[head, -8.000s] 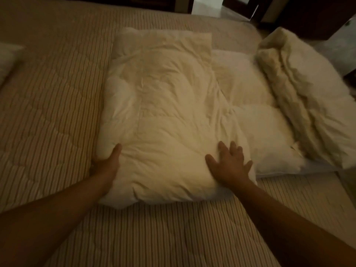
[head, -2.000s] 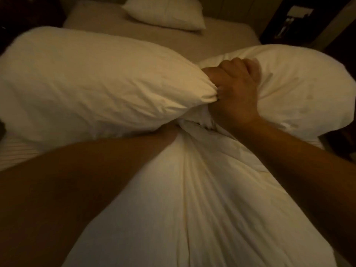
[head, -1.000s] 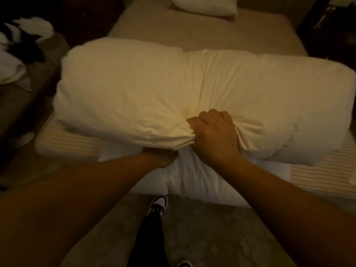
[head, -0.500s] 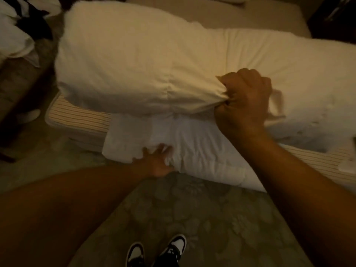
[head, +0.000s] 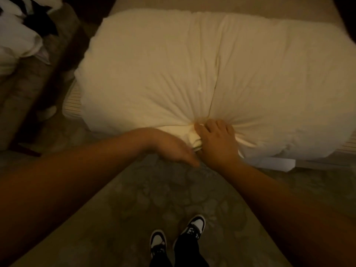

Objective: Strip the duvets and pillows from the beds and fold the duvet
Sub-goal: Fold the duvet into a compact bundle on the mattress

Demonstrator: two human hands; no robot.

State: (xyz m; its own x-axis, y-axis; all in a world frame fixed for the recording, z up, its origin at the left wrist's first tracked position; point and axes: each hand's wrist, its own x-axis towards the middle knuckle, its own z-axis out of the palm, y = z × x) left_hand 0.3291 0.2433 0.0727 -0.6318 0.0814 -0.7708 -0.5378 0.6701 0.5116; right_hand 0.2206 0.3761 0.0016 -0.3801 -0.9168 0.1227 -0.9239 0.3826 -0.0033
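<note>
The two pillows lie side by side across the foot of the bed [head: 71,105], pressed together so they read as one pale mass: the left pillow [head: 146,74] and the right pillow [head: 279,89] meet at a crease that runs down to the near edge. There the right hand [head: 217,145] has its fingers curled into a bunch of gathered cloth where the two corners come together. The left hand [head: 173,149] sits just beside it, touching or nearly touching the same bunch, fingers pointing down and toward the right hand — whether it grips any fabric cannot be told from this angle. Beneath the pillows a white folded edge [head: 269,163] sticks out over the bed's end; it may be the duvet, though too little of it shows to be sure.

The pillows overhang the near edge, above the patterned floor [head: 173,199] where the person's shoes [head: 177,236] stand. That is the main risk. Both pillows seem to be held by one handful of cloth, so if the corners slip from the right hand, either pillow could roll off onto the floor. Pulling on that bunch might also drag the white layer beneath along with it and undo its fold. At the far left a heap of white linen [head: 17,39] lies by something dark — a crowded spot if the pillows are to go there.
</note>
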